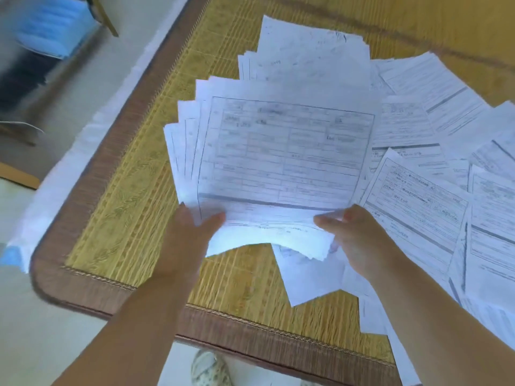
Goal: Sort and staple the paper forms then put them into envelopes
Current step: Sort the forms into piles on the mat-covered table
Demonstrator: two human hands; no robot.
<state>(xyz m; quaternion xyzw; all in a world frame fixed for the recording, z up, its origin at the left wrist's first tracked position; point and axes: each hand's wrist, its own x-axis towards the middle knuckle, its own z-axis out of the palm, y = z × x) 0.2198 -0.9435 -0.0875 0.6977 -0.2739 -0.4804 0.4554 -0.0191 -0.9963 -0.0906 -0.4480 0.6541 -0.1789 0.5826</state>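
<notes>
Forms (278,151) fanned above mat (125,190) — left hand (186,246), right hand (359,240) both pinch bottom edge

Two hands, the left hand (186,243) and the right hand (359,240), hold one fanned bundle of forms (278,162); its sheets are too many and too overlapped to count. More loose forms (423,196) cover the mat's (133,190) right side, number unclear. One shoe (210,369) shows below the mat's near edge.
</notes>
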